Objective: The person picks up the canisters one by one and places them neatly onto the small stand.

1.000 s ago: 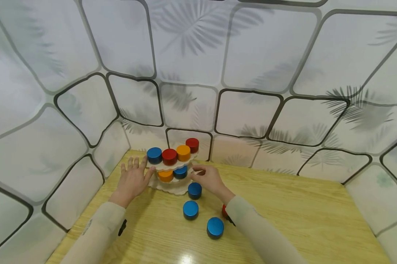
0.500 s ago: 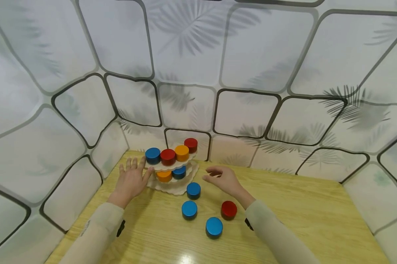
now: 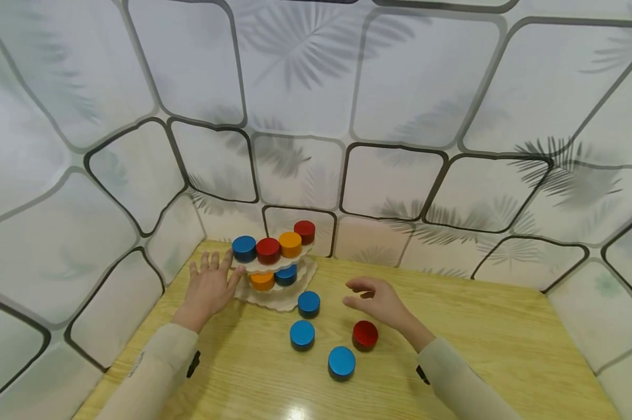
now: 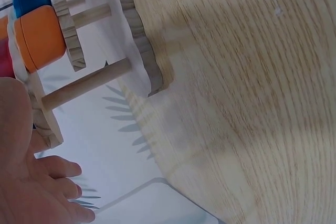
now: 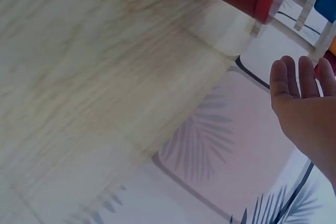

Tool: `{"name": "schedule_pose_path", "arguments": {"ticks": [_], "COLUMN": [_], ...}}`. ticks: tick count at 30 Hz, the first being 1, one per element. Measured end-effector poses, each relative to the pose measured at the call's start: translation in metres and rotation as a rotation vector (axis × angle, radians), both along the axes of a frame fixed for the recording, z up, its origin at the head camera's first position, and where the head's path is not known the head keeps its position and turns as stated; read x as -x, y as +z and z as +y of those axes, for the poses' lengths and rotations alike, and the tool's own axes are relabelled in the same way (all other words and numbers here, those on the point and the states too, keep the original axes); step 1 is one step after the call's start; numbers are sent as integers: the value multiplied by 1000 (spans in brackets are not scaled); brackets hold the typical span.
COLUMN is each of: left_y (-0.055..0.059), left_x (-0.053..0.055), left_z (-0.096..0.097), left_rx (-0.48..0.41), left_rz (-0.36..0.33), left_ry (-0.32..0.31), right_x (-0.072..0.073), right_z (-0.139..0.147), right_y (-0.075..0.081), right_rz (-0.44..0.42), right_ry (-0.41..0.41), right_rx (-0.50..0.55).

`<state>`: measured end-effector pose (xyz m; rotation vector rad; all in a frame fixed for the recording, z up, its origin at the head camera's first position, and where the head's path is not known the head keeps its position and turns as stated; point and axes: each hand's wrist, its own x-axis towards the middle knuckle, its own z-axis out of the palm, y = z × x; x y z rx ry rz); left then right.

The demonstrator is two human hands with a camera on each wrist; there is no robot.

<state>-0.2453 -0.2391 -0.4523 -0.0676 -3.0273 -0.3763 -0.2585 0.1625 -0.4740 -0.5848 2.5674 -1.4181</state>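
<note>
A white wooden tiered stand [image 3: 279,298] with scalloped shelves and dowel legs stands at the back left. Its top tier bears a blue round tin [image 3: 244,249], a red tin [image 3: 268,251], an orange tin [image 3: 290,244] and another red tin [image 3: 304,232]. Lower down sit an orange tin [image 3: 262,281] and a blue tin [image 3: 285,275]. My left hand [image 3: 208,291] rests its thumb and forefinger at the stand's left edge, fingers spread. Holding nothing, my right hand [image 3: 379,302] hovers over the table behind a loose red tin [image 3: 365,335], fingers loosely bent.
On the table [image 3: 478,338] before the stand are a blue tin [image 3: 308,304], a second blue tin [image 3: 302,335] and a third blue tin [image 3: 341,363]. A patterned wall [image 3: 395,181] closes off the back and left sides.
My right hand has moved away from the stand to the right, baring the red tin that its sleeve partly covered. The left hand stays at the stand.
</note>
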Motion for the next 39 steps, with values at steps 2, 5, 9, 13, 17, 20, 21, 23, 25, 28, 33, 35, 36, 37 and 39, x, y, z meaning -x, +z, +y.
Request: {"name": "schedule_pose_path", "arguments": {"ticks": [2, 5, 9, 13, 17, 20, 21, 23, 25, 28, 33, 35, 36, 37, 39], "left_y": [1, 1, 1, 1, 0, 0, -1, -2, -2, -1, 0, 0, 0, -1, -1], "left_x": [-1, -1, -2, -2, -2, -1, -1, -1, 0, -1, -1, -1, -1, -1, -1], "left_z": [1, 1, 1, 0, 0, -1, -1, -1, -2, -1, -1, -1, -1, -1, -1], "left_rx": [-5, -11, -17, -18, -15, -10, -8, -7, -6, -5, -5, -5, -5, -5, -5], "left_rz": [6, 16, 22, 21, 26, 32, 33, 35, 33, 29, 24, 26, 27, 28, 31], "left_ry": [-1, -1, 0, 1, 1, 1, 1, 1, 1, 3, 1, -2, -3, -4, -5], "right_x": [-4, -10, -17, -22, -26, -28, -29, -29, -30, -31, -33, -33, -33, -33, -33], "right_z": [6, 14, 25, 36, 44, 48, 50, 52, 54, 54, 54, 55, 56, 56, 58], "right_y": [-3, -7, -12, -17, -19, -22, -23, -26, -28, -29, -30, -32, -32, -33, -34], "right_rz": [-12, -51, -88, -82, -88, -103, -108, -119, -132, -161, -186, -179, -175, -173, -168], "right_ry": [5, 6, 19, 47, 72, 104, 115, 136, 146, 150, 160, 168, 172, 175, 182], "right_rx": [-11, -19, -21, -25, -16, -1, 7, 16, 21, 19, -1, -10, -14, -14, -18]}}
